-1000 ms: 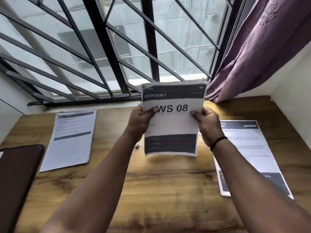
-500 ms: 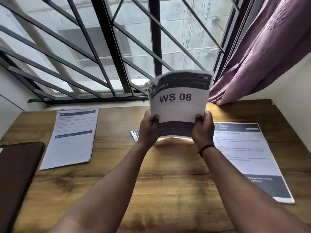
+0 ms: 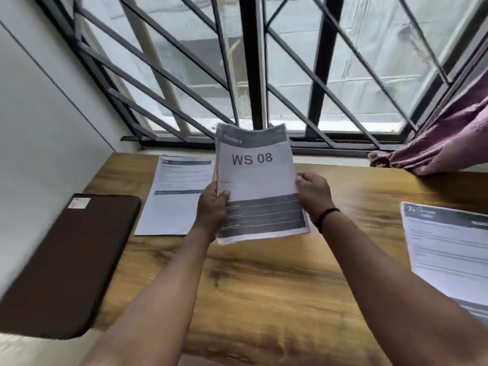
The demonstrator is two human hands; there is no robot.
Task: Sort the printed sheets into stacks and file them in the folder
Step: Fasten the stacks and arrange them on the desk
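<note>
Currently both hands grip the sheaf of printed sheets (image 3: 257, 180) (top page reads "WS 08") above the wooden bench (image 3: 277, 286): left hand (image 3: 214, 210) pinches its left edge, right hand (image 3: 313, 195) its right edge. One stack (image 3: 174, 199) lies left, another stack (image 3: 449, 254) right. Brown folder (image 3: 68, 262) sits closed at far left.

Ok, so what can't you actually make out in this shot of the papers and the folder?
- Head view: the sheets beneath the WS 08 sheet, hidden by that top page, which both hands hold.
- The small print on the left sheet, blurred.
- The right sheet, cut off by the frame's right edge.
- The label on the brown folder, too small and blurred.
</note>
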